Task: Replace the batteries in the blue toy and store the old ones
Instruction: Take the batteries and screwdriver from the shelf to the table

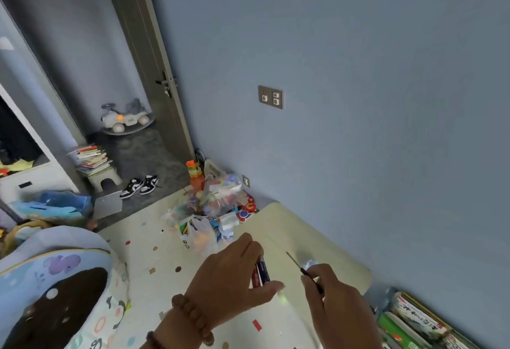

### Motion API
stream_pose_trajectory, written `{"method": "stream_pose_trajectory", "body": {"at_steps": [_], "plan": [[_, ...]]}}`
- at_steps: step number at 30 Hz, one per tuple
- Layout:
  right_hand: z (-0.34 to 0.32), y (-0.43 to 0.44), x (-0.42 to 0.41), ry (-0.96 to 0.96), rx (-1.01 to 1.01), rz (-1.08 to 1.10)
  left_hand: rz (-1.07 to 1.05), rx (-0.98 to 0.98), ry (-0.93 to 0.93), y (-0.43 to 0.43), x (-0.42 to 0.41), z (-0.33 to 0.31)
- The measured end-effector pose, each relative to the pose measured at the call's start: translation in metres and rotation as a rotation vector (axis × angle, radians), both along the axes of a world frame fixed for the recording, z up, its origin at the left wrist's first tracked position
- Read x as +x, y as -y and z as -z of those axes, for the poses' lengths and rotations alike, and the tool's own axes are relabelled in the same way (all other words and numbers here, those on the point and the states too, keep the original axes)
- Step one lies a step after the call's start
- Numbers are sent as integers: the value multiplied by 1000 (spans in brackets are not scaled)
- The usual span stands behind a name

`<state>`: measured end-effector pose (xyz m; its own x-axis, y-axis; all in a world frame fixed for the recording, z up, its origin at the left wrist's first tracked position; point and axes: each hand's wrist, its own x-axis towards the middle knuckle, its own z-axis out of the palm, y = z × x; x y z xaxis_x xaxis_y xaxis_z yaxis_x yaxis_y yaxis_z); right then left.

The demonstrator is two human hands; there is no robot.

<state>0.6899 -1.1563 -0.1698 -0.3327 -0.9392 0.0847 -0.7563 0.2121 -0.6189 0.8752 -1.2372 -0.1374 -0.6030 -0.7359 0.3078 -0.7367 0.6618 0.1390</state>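
Against the blue wall, saw a low cream table (311,227), rounded far corner toward a heap of bagged toys (209,210) on the spotted mat (149,260). Over the table's near left edge, found the left hand (229,274), fingers curled and clamped round two batteries (261,272), red and dark blue, side by side. Above the near edge, noted the right hand (339,304), thumb and fingers pinched on a thin screwdriver (302,268), tip toward the far corner. Could not tell what the pale blur (310,263) just beside the right fingertips was.
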Motion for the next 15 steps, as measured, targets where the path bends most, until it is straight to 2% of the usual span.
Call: {"method": "stream_pose_trajectory", "body": {"at_steps": [5,9,15], "plan": [[32,82,-19,20,-7,226,131,76,39,101,-32,11],[54,133,-35,50,46,281,249,110,26,168,-53,29],[86,188,-47,36,66,506,448,163,86,263,-79,58]]}}
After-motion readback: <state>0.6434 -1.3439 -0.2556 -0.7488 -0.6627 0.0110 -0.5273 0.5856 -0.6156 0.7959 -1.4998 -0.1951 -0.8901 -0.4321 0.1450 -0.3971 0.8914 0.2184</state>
